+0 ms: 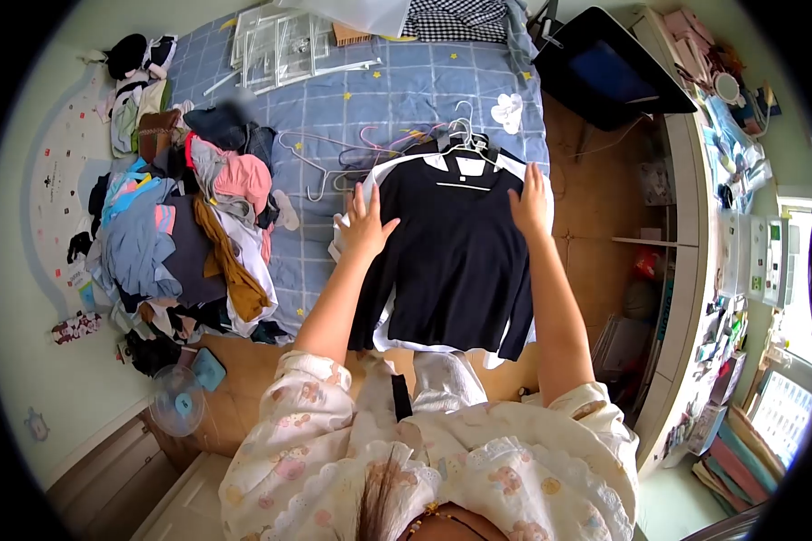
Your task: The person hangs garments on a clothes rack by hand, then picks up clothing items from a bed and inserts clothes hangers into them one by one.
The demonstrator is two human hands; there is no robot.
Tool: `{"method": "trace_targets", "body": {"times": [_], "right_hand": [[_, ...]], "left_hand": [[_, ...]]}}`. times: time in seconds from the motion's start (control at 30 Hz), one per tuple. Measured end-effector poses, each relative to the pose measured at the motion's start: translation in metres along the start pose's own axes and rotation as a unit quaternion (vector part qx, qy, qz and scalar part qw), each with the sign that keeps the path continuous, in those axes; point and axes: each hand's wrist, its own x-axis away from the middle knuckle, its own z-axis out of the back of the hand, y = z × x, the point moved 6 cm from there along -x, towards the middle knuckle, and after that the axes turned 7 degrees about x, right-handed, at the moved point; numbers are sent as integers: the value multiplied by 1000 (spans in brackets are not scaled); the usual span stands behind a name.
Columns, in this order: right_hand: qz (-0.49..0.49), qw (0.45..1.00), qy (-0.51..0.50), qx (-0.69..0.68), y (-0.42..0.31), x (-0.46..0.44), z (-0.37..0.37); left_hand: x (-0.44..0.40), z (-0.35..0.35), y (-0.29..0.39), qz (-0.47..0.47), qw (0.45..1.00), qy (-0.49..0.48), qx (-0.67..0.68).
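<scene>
A black long-sleeved top [456,261] lies flat at the near edge of the bed, on a stack of white and dark garments whose edges show around it. White hangers [465,135] stick out at its neckline. My left hand [367,225] is open, fingers spread, over the top's left shoulder and sleeve. My right hand [530,203] is open with fingers stretched out, at the right shoulder. Neither holds anything; whether the fingertips touch the fabric I cannot tell. Loose hangers [320,167], white and pink, lie just left of the stack.
A big heap of mixed clothes [180,234] covers the bed's left side. Clear plastic frames [284,50] lie at the far end of the blue checked bedspread [334,113]. A black monitor [613,72] stands at the back right. A small fan [180,403] is at lower left.
</scene>
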Motion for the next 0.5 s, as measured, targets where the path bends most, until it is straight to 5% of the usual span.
{"method": "trace_targets", "body": {"times": [0.27, 0.33, 0.4, 0.5], "right_hand": [[-29, 986, -110, -121, -48, 79, -53], [4, 978, -80, -193, -74, 94, -59], [3, 959, -140, -247, -109, 105, -70], [-2, 935, -205, -288, -171, 114, -80]], "left_hand": [[86, -23, -138, 51, 998, -23, -3], [106, -22, -168, 21, 998, -14, 52], [127, -11, -197, 96, 971, -61, 210], [145, -4, -258, 80, 959, 14, 270]]}}
